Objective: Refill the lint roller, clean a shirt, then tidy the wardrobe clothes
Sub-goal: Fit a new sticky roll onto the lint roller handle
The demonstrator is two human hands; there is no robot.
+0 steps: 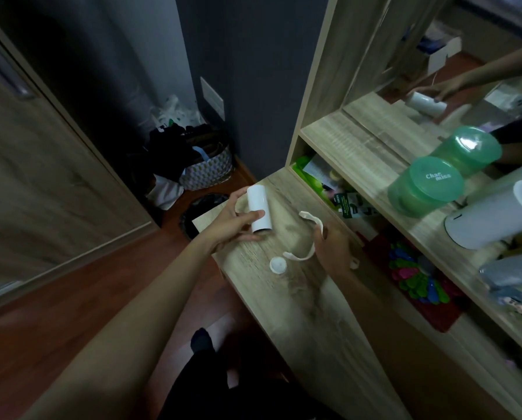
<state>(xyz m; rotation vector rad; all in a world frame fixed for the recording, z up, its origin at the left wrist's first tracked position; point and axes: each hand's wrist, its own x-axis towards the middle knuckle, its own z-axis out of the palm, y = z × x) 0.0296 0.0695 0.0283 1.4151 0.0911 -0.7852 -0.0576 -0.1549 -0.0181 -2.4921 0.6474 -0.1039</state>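
Note:
My left hand (234,218) grips a white refill roll (259,207) above the left end of the wooden desk (299,286), its open end pointing down towards me. The white lint roller frame (306,237), a curved handle with no roll on it, is held in my right hand (334,247) just over the desk. A small round white cap (278,264) lies on the desktop between my hands.
Shelves at right carry a green lidded tub (426,184), a white container (493,219) and colourful clips (417,277). A mirror (435,71) reflects my hand and roll. A laundry basket (206,168) with dark clothes and a bin (199,212) stand on the floor by the wardrobe door (41,165).

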